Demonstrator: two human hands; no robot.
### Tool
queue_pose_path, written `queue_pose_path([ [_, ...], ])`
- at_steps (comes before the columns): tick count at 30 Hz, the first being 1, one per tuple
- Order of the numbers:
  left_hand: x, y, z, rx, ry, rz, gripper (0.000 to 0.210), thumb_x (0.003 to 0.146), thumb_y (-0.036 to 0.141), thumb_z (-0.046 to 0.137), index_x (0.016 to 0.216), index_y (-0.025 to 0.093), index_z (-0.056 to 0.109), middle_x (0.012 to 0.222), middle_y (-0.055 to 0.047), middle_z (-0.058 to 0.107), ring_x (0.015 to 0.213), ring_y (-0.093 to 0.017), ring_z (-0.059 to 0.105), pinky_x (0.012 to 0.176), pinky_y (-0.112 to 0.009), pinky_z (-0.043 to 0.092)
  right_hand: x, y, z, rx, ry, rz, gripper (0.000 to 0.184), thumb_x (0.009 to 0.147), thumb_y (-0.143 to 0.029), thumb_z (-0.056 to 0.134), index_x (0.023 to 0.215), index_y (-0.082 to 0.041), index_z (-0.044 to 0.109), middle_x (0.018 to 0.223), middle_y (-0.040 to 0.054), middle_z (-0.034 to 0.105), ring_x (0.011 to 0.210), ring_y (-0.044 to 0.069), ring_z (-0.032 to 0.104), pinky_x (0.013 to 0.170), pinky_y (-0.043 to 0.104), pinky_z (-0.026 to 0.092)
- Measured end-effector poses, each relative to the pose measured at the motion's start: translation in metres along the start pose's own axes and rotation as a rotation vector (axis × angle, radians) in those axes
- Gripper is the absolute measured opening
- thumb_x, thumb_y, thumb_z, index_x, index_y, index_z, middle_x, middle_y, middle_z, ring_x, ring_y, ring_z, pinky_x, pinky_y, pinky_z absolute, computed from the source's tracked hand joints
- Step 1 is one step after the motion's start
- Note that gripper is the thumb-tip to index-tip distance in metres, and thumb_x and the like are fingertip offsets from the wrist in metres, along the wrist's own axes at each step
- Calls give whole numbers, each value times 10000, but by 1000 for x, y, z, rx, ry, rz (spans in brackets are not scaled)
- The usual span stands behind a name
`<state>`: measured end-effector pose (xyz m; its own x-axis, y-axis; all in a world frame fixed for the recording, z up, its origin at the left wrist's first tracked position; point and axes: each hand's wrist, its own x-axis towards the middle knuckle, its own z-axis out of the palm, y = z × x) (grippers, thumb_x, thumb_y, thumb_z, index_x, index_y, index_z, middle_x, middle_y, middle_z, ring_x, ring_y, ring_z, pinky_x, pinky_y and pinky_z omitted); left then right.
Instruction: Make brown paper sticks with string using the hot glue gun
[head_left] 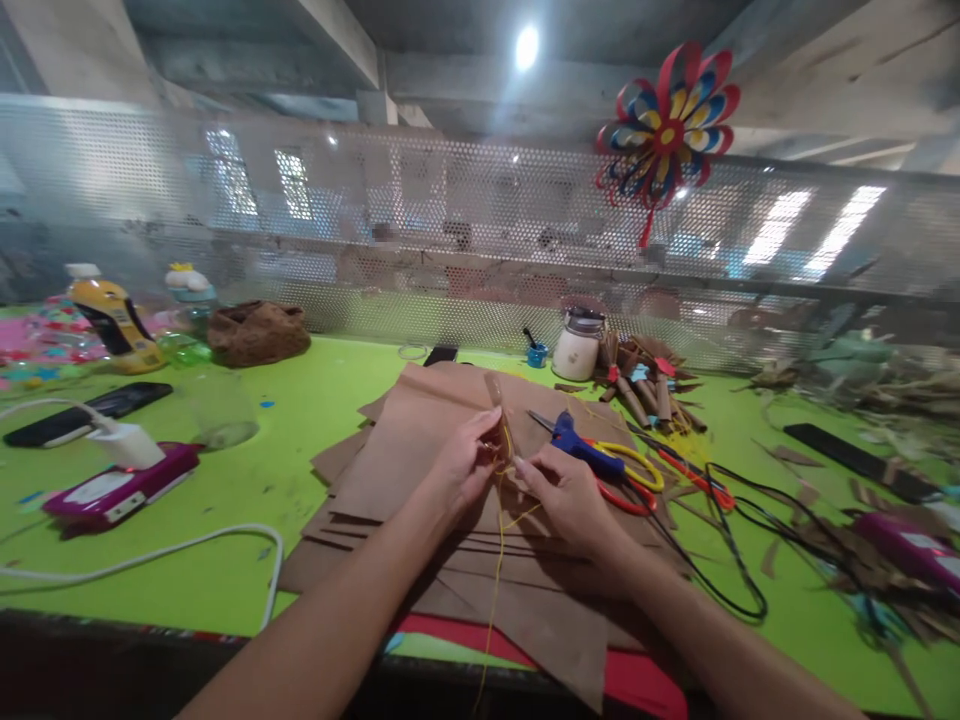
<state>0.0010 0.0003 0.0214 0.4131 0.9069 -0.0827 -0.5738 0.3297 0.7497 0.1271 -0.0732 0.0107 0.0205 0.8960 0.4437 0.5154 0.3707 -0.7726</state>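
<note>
Brown paper sheets [397, 440] lay stacked on the desk [247, 490]; over them my left hand [469, 465] pinched a small brown strip [493, 390], yellow thread [496, 580] hanging below; my right hand [562, 490] pinched near its lower end, exact hold unclear; blue glue gun [591, 456] just beside.

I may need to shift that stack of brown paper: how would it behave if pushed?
The brown paper stack would probably slide apart, judging by its staggered edges. Its layers look thin, so they'd likely bend. Pushing might drag the yellow thread hanging over it.
</note>
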Motion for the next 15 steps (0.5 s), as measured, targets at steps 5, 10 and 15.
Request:
queue_pose_path([
  [5, 0, 2, 1, -9, 22, 55, 220, 708, 285, 701, 867, 154, 624, 662, 30, 578, 538, -80, 501, 533, -197, 428, -1, -7, 9, 294, -251, 111, 234, 792, -374, 596, 900, -187, 688, 900, 68, 673, 804, 180, 591, 671, 268, 450],
  [10, 2, 4, -1, -64, 41, 112, 140, 734, 233, 671, 841, 148, 637, 691, 14, 601, 573, -74, 500, 562, -184, 416, -6, -7, 15, 574, -367, 351, 347, 783, -486, 590, 765, -142, 631, 629, 26, 617, 491, 96, 480, 465, 215, 351],
  [15, 6, 6, -3, -187, 70, 75, 36, 767, 158, 631, 768, 126, 648, 693, 3, 633, 589, -69, 522, 589, -186, 428, -11, -13, 19, 365, -424, 296, 293, 830, -411, 516, 694, -161, 588, 485, -30, 520, 430, 90, 407, 456, 213, 308],
])
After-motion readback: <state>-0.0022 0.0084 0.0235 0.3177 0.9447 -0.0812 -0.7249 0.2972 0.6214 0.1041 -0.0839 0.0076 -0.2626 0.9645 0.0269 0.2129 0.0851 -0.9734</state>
